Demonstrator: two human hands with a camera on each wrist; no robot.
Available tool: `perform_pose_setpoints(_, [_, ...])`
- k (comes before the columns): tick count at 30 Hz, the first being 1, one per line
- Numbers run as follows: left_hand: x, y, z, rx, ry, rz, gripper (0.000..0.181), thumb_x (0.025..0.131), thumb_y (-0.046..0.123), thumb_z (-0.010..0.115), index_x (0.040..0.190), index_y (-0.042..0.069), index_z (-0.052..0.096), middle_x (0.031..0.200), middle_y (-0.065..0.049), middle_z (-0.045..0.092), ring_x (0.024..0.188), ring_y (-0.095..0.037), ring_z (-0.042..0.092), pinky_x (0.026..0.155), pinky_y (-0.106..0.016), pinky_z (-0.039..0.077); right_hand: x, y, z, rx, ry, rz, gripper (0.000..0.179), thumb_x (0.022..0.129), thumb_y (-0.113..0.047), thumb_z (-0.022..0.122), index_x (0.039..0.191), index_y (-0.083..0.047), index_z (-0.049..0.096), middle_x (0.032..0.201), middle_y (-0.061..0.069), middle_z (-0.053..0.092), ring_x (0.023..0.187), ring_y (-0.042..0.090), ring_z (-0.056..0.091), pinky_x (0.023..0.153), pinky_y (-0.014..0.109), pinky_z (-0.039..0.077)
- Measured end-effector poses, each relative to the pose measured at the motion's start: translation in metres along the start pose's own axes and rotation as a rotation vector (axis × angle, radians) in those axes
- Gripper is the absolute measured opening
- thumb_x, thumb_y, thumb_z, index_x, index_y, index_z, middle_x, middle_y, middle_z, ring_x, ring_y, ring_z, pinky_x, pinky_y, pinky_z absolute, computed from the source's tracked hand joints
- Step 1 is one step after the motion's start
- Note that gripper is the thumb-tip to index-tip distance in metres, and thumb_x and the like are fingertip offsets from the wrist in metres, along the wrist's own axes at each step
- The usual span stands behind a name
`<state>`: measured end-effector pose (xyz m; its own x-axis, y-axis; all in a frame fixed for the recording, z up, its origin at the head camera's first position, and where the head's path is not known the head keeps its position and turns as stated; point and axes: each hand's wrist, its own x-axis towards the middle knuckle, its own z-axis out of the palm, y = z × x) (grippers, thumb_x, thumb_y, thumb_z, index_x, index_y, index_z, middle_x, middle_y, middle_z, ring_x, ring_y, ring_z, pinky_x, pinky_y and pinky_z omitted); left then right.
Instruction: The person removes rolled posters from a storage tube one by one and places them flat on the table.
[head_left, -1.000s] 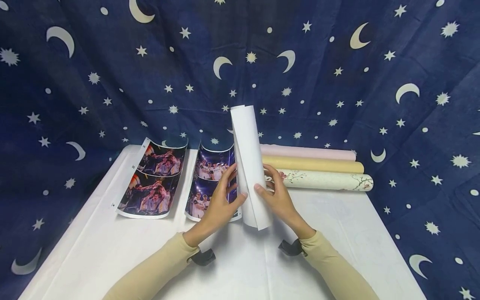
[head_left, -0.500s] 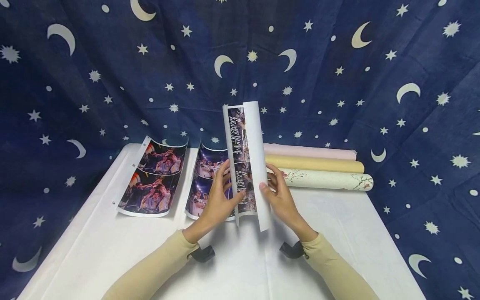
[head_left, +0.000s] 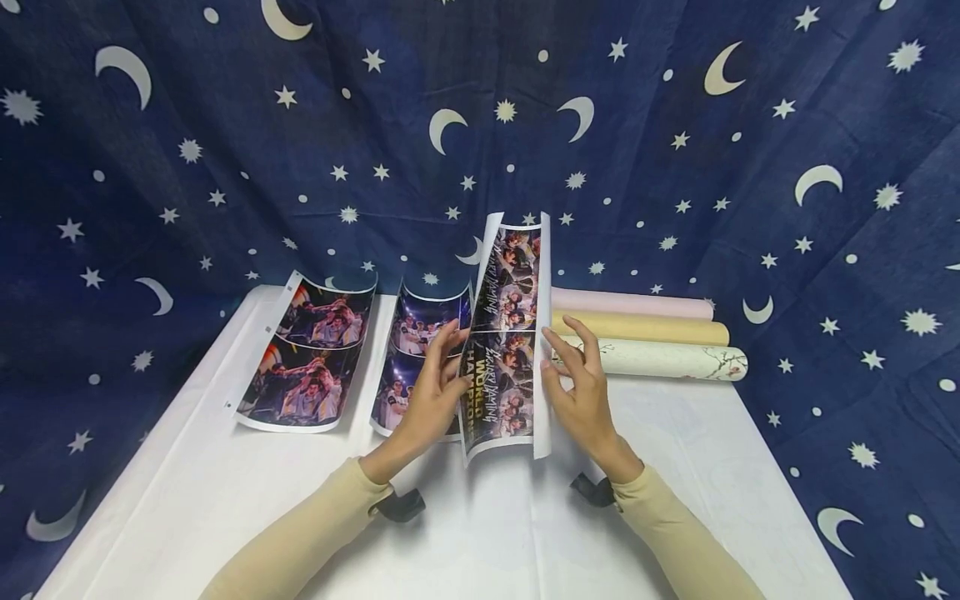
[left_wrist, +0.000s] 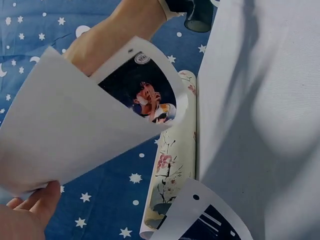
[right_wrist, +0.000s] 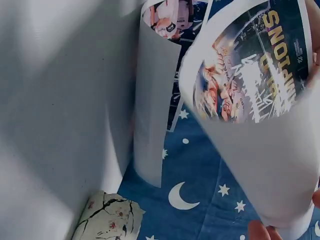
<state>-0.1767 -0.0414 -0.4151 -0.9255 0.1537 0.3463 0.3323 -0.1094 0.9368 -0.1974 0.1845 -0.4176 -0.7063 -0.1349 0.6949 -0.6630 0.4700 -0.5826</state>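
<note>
A partly rolled poster (head_left: pixel 512 333) stands between my hands over the table, its printed inside facing up with team pictures and gold lettering. My left hand (head_left: pixel 427 400) holds its left edge; in the left wrist view the fingers (left_wrist: pixel 47 202) touch the white back. At the curled right edge, my right hand (head_left: pixel 588 400) has thumb and fingers on the paper, and the right wrist view shows fingertips (right_wrist: pixel 262 231) at the rim. To the left lie two curled posters, one with a celebrating group (head_left: pixel 300 362), the other with a team in white (head_left: pixel 401 367), partly covered by my left hand.
Three rolls lie stacked crosswise at the back right: pink (head_left: pixel 637 305), yellow (head_left: pixel 645 331) and a cream floral one (head_left: pixel 660 358). The white tabletop (head_left: pixel 495 533) ends at a blue moon-and-star cloth (head_left: pixel 637 142) behind and at the sides.
The white roll has been unrolled between my hands, so its printed inside shows. My right hand has moved a little right and my left slightly left.
</note>
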Motion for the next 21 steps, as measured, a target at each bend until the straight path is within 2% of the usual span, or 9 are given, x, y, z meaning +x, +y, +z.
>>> perform_pose_setpoints(2, [0.0,0.0,-0.001,0.006,-0.012,0.014,0.081,0.088,-0.014,0.04,0.156,0.023,0.018,0.157,-0.014,0.027,0.134,-0.038,0.047,0.088,-0.02,0.052,0.001,-0.002,-0.002,-0.024,0.019,-0.024,0.041,0.09,0.004,0.06,0.129,-0.007,0.063,0.153,0.015,0.036,0.106,0.024,0.066,0.082,0.023,0.058])
perform_pose_setpoints(7, [-0.002,-0.002,-0.006,0.038,-0.09,0.044,0.086,0.085,-0.015,0.038,0.156,0.028,0.018,0.16,-0.013,0.026,0.133,-0.037,0.048,0.097,-0.033,0.053,0.004,-0.002,-0.01,-0.035,-0.016,0.041,0.037,0.088,-0.006,0.068,0.124,-0.009,0.064,0.151,0.013,0.041,0.11,0.033,0.065,0.078,0.036,0.061])
perform_pose_setpoints(10, [-0.003,-0.004,-0.009,0.096,-0.118,0.065,0.087,0.083,-0.016,0.036,0.157,0.026,0.02,0.161,-0.01,0.028,0.135,-0.035,0.047,0.103,-0.032,0.049,0.004,0.003,-0.014,-0.029,-0.043,0.065,0.041,0.082,-0.01,0.076,0.122,-0.011,0.065,0.148,0.01,0.048,0.109,0.035,0.067,0.076,0.04,0.061])
perform_pose_setpoints(12, [-0.003,-0.006,-0.011,0.169,-0.118,0.081,0.085,0.083,-0.016,0.037,0.157,0.024,0.024,0.161,-0.007,0.029,0.14,-0.03,0.041,0.11,-0.029,0.041,0.005,0.004,-0.017,-0.028,-0.055,0.068,0.044,0.08,-0.007,0.078,0.121,-0.011,0.065,0.144,0.009,0.052,0.106,0.036,0.069,0.074,0.039,0.061])
perform_pose_setpoints(14, [-0.003,-0.006,-0.014,0.241,-0.113,0.101,0.083,0.083,-0.016,0.038,0.156,0.022,0.028,0.162,-0.004,0.03,0.144,-0.027,0.036,0.109,-0.028,0.041,0.006,0.003,-0.021,-0.035,-0.056,0.051,0.045,0.08,0.001,0.075,0.123,-0.009,0.064,0.141,0.011,0.055,0.101,0.038,0.07,0.072,0.036,0.061])
perform_pose_setpoints(17, [-0.003,-0.006,-0.018,0.269,-0.109,0.09,0.083,0.082,-0.016,0.039,0.155,0.022,0.028,0.163,0.0,0.026,0.149,-0.021,0.026,0.114,-0.035,0.036,0.008,-0.003,-0.027,-0.053,-0.042,0.008,0.048,0.08,0.014,0.067,0.124,-0.002,0.062,0.136,0.02,0.058,0.092,0.041,0.071,0.07,0.031,0.061])
perform_pose_setpoints(19, [-0.002,-0.005,-0.021,0.252,-0.104,0.059,0.086,0.082,-0.015,0.04,0.156,0.026,0.026,0.164,0.002,0.023,0.145,-0.017,0.03,0.109,-0.033,0.04,0.009,-0.008,-0.03,-0.061,-0.042,-0.012,0.049,0.079,0.021,0.06,0.124,0.003,0.062,0.132,0.027,0.058,0.087,0.042,0.072,0.069,0.026,0.06])
perform_pose_setpoints(20, [-0.002,-0.005,-0.022,0.243,-0.102,0.043,0.087,0.082,-0.015,0.04,0.156,0.027,0.024,0.164,0.002,0.02,0.136,-0.017,0.043,0.106,-0.033,0.043,0.01,-0.01,-0.032,-0.065,-0.049,-0.013,0.049,0.078,0.022,0.058,0.124,0.004,0.062,0.13,0.03,0.058,0.081,0.04,0.072,0.067,0.021,0.059])
perform_pose_setpoints(21, [-0.001,-0.005,-0.024,0.226,-0.099,0.021,0.089,0.082,-0.015,0.041,0.156,0.03,0.022,0.165,0.003,0.019,0.124,-0.018,0.052,0.096,-0.029,0.05,0.011,-0.011,-0.033,-0.061,-0.063,-0.004,0.05,0.078,0.023,0.056,0.124,0.005,0.062,0.129,0.031,0.059,0.076,0.038,0.072,0.063,0.017,0.057])
